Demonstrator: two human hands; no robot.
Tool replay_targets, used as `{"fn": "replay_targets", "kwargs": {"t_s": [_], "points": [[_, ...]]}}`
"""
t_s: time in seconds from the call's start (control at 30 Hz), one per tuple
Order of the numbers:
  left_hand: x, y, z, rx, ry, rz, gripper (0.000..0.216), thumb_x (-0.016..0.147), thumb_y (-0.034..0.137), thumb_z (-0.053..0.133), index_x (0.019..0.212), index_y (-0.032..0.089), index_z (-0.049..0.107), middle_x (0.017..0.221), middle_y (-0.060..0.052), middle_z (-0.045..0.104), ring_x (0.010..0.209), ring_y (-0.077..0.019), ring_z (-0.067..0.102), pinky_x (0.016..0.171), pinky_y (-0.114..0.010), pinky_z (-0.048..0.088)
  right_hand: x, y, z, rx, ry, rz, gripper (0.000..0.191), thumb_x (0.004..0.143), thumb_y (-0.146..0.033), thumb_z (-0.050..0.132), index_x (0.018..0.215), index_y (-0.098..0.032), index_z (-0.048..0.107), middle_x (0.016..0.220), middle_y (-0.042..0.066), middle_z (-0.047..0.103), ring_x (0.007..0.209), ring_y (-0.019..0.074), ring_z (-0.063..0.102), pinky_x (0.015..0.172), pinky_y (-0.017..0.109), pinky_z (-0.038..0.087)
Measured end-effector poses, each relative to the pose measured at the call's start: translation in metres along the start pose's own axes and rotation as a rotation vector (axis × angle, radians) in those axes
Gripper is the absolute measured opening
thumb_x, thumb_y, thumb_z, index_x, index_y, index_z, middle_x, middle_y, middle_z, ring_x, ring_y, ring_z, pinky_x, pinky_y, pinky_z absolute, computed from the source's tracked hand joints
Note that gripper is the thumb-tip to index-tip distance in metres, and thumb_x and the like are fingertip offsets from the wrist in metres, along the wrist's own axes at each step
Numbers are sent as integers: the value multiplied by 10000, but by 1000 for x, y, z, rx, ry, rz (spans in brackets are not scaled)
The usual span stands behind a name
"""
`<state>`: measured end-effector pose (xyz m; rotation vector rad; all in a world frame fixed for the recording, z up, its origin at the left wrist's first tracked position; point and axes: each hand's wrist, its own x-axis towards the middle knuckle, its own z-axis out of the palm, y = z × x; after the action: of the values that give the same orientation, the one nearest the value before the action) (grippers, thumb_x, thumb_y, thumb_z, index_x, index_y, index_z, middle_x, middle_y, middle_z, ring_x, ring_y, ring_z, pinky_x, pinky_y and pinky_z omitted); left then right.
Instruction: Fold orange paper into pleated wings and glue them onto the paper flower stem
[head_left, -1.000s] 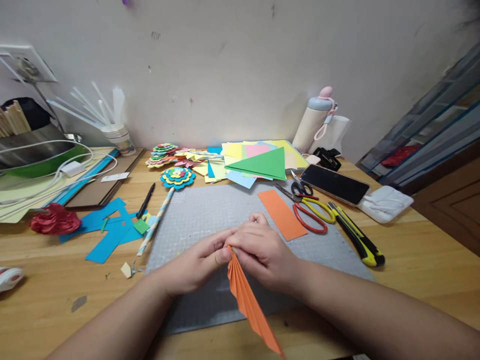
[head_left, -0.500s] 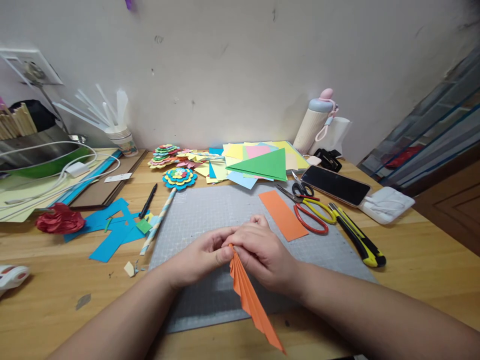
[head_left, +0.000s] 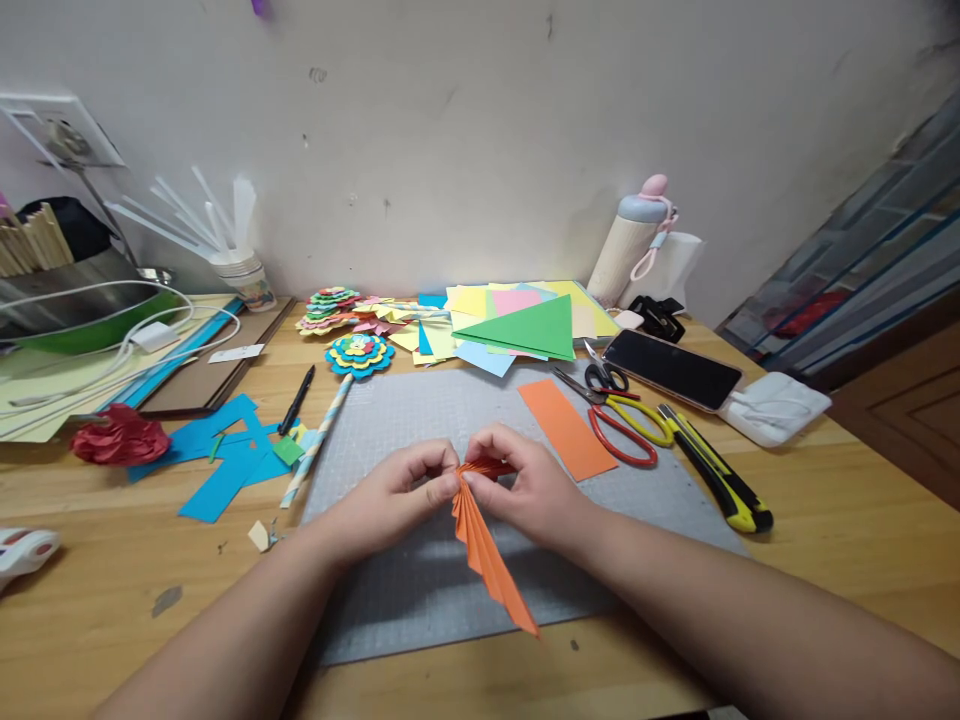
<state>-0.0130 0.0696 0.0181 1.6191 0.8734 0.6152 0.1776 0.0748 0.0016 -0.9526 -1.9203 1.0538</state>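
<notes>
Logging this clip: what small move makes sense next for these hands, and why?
I'd suggest pressing the pleated orange paper more firmly at its bend. The left hand and right hand meet there, thumbs by the gathered folds, while the lower pleats fan out toward the person; a firmer crease would probably help them hold.

The pleated paper (head_left: 484, 550) you hold is matt, its surface ribbed by crisp folds, while the flat orange strip (head_left: 566, 430) ahead of you is smooth, matt paper. Your desk (head_left: 847, 570) looks like pale wood with visible grain and a faint sheen; the mat (head_left: 405, 600) on it seems to be dull plastic. To your right, the scissors (head_left: 606, 399) pair metal blades with glossy plastic handles, and the phone (head_left: 671, 370) shows a smooth, glassy face. The red wad (head_left: 120, 437) at your left looks like rough, crumpled paper.
</notes>
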Motion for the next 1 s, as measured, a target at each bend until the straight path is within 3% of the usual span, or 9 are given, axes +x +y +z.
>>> {"fn": "replay_targets", "kwargs": {"t_s": [0.1,0.3,0.53,1.0], "points": [[-2,5,-2,201,-35,-16,291,914,441,411,799,179,469,759,21,468,717,-128,426,657,-246,342,6,3,-1,126,-51,35,107,795,-233,596,832,-211,499,781,-24,567,707,115,561,663,253,466],[-7,13,6,516,-3,9,270,944,417,327,883,206,484,810,-3,521,728,-162,471,644,-260,345,8,8,-5,150,-63,61,130,764,-262,638,790,-192,532,759,-10,609,697,126,586,648,269,477],[-4,4,14,469,58,116,238,947,375,344,875,212,501,791,0,520,710,-159,473,634,-258,346,9,7,-7,201,-40,81,167,729,-272,670,692,-187,532,697,-10,606,648,123,567,619,281,482],[-1,2,25,351,96,102,330,954,425,265,785,198,435,762,0,481,696,-153,423,626,-269,330,4,2,-2,364,-8,208,252,689,-338,720,663,-182,524,651,-25,561,591,106,508,552,257,425]]}}
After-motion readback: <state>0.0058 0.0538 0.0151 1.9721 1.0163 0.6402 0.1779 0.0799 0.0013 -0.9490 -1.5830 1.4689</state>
